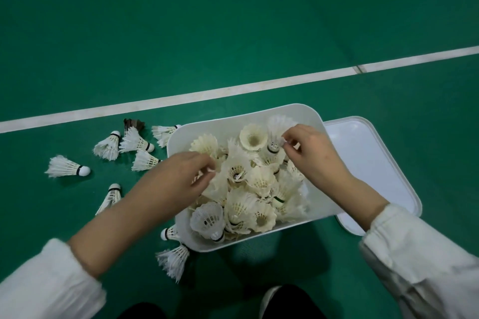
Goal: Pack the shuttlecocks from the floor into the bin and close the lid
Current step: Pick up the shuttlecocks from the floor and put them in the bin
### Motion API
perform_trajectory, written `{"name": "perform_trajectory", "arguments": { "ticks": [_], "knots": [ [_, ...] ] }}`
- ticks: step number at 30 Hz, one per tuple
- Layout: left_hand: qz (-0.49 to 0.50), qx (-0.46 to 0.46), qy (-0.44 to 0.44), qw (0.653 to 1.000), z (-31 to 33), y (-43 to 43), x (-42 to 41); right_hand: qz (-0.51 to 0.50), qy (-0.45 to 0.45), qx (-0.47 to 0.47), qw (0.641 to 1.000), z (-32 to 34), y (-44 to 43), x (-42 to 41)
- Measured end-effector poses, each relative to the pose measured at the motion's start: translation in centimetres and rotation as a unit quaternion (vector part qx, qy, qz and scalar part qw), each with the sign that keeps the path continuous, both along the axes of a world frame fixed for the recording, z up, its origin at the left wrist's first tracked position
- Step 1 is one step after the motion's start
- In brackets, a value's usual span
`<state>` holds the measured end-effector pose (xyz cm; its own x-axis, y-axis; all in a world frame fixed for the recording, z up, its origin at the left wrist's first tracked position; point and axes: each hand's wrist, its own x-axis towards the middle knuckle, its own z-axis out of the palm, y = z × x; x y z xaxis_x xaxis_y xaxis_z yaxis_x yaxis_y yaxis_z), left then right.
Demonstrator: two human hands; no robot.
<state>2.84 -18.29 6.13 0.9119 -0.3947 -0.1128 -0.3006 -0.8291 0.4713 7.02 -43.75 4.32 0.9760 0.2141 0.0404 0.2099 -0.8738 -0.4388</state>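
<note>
In the head view, a white bin (298,111) stood on the green floor (233,46), just on the near side of a white court line (207,93), and it was heaped with a pile of shuttlecocks (259,184), most lying with their open skirts turned upward. The lid (375,163) lay flat on the floor against the bin's right side, off the bin. The left hand (181,176) reached over the bin's left rim with its fingers curled, and the thumb and forefinger seemed to pinch a feather tip of the left-side shuttlecock (216,188) at the edge of the pile. The right hand (311,147) hung over the far right corner of the bin and pinched the feather skirt of the upright shuttlecock (278,127), which stood feathers up with its dark band low against the heap. More remained on the floor left of the bin: a lone shuttlecock (67,167) furthest out, a small cluster (129,147) near the line with a dark-feathered shuttlecock (133,124) behind it, and one partly hidden beneath the left forearm (110,198). Two more (173,260) lay by the bin's near left corner. Both arms wore white sleeves (46,282), and a shoe (269,298) showed at the bottom edge.
</note>
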Motion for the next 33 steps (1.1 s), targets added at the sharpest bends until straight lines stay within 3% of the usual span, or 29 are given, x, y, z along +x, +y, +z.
{"name": "perform_trajectory", "arguments": {
  "ticks": [7,13,19,24,27,33],
  "knots": [
    [0.011,0.044,0.016,0.999,-0.5,1.9,-1.0,0.025,0.135,-0.144,0.98,-5.6,0.4,0.8],
    [0.016,0.054,0.031,0.998,-0.5,4.0,-1.6,0.052,0.147,-0.213,0.964,-1.9,1.2,0.6],
    [0.059,0.056,0.062,0.995,-1.5,9.2,-3.2,0.2,0.09,-0.144,0.965,3.9,10.0,-2.2],
    [0.135,0.061,0.124,0.981,-4.8,15.3,-6.0,0.318,0.086,-0.155,0.932,1.8,18.9,-4.0],
    [0.187,0.067,0.159,0.967,-7.1,18.6,-7.9,0.333,0.108,-0.141,0.926,-1.3,23.0,-3.8],
    [0.234,0.061,0.182,0.953,-11.3,21.9,-7.8,0.302,0.176,-0.205,0.914,-6.5,28.0,-1.4]
  ]
}}
